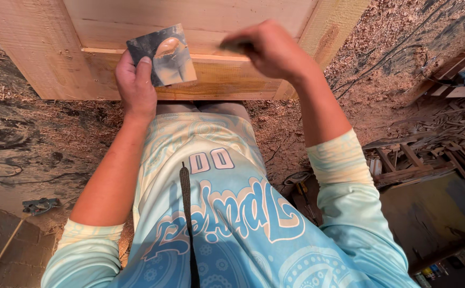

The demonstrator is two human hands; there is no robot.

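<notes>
My left hand (135,85) holds a dark square plate (162,55) with a heap of tan wood filler on it, thumb pressed on its lower left corner. It hovers over the lower rail of a pale wooden door panel (83,32). My right hand (269,49) is blurred with motion and grips a small dark flat tool (236,46), pressed at the ledge of the panel's rail just right of the plate. The tool's tip is partly hidden by my fingers.
Sawdust (56,122) covers the ground around the panel. A pile of wood offcuts (429,154) lies at the right. A hammer-like tool (35,207) with a thin stick handle rests at the lower left, near a dark cable (8,173).
</notes>
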